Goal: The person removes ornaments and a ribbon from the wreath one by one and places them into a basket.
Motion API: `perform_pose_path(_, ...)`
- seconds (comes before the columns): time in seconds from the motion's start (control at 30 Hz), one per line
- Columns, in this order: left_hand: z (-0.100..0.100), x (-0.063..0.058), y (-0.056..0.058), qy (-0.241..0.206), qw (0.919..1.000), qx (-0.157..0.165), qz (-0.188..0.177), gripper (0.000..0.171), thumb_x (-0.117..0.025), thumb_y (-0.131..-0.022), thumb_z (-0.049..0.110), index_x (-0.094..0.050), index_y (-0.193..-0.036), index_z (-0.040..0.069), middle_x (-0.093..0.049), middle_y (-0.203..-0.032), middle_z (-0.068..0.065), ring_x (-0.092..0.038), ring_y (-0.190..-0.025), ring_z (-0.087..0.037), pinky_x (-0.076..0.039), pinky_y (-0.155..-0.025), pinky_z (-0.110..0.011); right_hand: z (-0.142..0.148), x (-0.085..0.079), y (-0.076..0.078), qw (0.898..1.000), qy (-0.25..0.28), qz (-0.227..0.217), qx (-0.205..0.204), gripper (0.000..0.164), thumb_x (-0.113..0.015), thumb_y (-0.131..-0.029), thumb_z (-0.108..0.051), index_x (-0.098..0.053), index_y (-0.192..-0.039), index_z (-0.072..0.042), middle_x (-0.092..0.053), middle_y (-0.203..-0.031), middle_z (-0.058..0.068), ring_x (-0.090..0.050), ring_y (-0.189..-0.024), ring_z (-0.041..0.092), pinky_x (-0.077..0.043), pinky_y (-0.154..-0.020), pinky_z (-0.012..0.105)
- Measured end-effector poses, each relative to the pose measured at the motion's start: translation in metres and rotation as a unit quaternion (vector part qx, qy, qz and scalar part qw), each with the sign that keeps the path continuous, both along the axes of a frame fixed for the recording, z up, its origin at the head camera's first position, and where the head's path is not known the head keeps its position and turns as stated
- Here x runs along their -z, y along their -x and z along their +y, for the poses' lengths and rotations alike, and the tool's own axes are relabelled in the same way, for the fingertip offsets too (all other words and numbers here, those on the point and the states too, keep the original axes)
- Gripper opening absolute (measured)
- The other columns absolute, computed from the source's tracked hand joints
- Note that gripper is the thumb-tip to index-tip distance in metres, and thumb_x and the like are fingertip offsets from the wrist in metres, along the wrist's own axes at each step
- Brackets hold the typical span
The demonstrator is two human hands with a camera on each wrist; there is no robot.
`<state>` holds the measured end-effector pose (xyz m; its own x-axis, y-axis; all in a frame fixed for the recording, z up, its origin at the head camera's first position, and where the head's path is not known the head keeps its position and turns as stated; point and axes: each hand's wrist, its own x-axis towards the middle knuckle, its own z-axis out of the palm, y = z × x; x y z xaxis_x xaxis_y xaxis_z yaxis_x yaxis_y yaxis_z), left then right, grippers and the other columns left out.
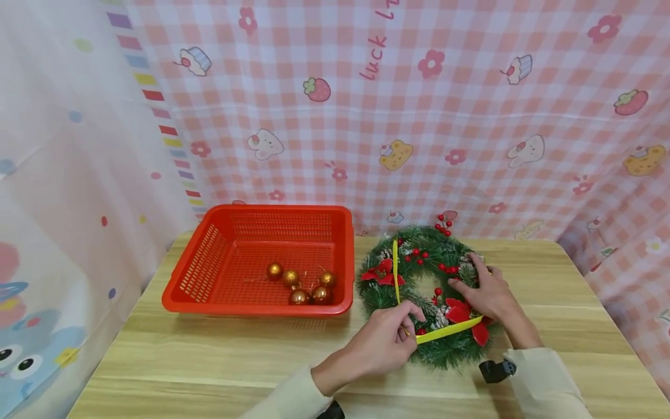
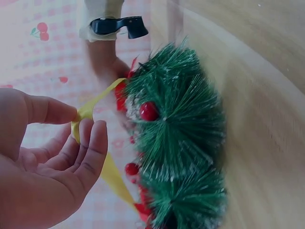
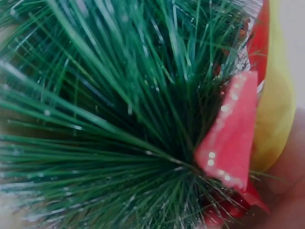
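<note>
A green Christmas wreath (image 1: 442, 352) with red bows, berries and frosted pine cones lies flat on the table. My left hand (image 1: 384, 340) is over its near left edge, pinching a yellow ribbon (image 2: 86, 114) between thumb and fingers. From that pinch, one length of ribbon runs to the wreath's far left; the other stretches right, across the front, toward my right hand (image 1: 492, 294). That hand grips the wreath's right side, thumb toward the centre hole, fingertips partly sunk in the greenery. In the right wrist view, green needles and a red bow petal (image 3: 231, 133) hide most of it.
Left of the wreath stands a red plastic basket (image 1: 196, 305) with slotted walls. Several shiny gold baubles (image 1: 299, 297) lie in its near right corner. The wooden table (image 1: 225, 366) backs onto a pink checked cloth (image 1: 345, 134).
</note>
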<state>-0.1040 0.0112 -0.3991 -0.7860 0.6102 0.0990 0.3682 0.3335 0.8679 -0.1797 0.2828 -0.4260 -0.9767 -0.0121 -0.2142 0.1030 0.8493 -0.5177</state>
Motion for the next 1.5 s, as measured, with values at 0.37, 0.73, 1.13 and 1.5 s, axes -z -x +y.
perform_pose_path(0.37, -0.045, -0.018, -0.004, -0.002, 0.9998, -0.016, 0.008, 0.033, -0.059, -0.087, -0.005, -0.059, -0.113, 0.014, -0.057, -0.084, 0.005, -0.053, -0.071, -0.002, -0.050, -0.069, -0.018, 0.003, -0.001, 0.000, 1.000, 0.028, -0.003, -0.006, 0.090, -0.051, -0.098, -0.054, -0.004, -0.158, -0.005, -0.008, -0.144, 0.050, -0.034, -0.118, 0.070, -0.050, -0.078, 0.062)
perform_pose_path(0.73, -0.097, -0.046, 0.004, -0.005, 0.9958, -0.080, 0.045, 0.030, -0.064, -0.088, 0.000, -0.060, -0.112, 0.018, -0.057, -0.084, 0.006, -0.054, -0.073, -0.010, -0.048, -0.066, -0.023, 0.005, -0.001, 0.000, 1.000, 0.028, -0.008, -0.003, 0.092, -0.050, -0.098, -0.055, -0.002, -0.158, -0.005, -0.006, -0.145, 0.050, -0.027, -0.122, 0.071, -0.041, -0.087, 0.073)
perform_pose_path(1.13, -0.137, -0.073, 0.011, -0.036, 0.9830, -0.159, 0.085, 0.028, -0.062, -0.089, -0.001, -0.059, -0.110, 0.017, -0.056, -0.082, 0.001, -0.055, -0.071, -0.018, -0.049, -0.063, -0.027, 0.005, 0.000, 0.001, 0.999, 0.036, -0.017, -0.004, 0.093, -0.050, -0.098, -0.056, -0.001, -0.158, -0.005, -0.004, -0.146, 0.049, -0.026, -0.125, 0.069, -0.036, -0.092, 0.075)
perform_pose_path(1.5, -0.171, -0.089, 0.021, -0.097, 0.9457, -0.271, 0.151, 0.025, -0.058, -0.088, -0.008, -0.060, -0.106, 0.009, -0.056, -0.082, -0.003, -0.055, -0.077, -0.018, -0.048, -0.068, -0.025, 0.004, 0.000, 0.002, 0.999, 0.033, -0.015, -0.010, 0.093, -0.049, -0.098, -0.057, -0.001, -0.158, -0.005, -0.006, -0.146, 0.049, -0.028, -0.123, 0.069, -0.037, -0.091, 0.074)
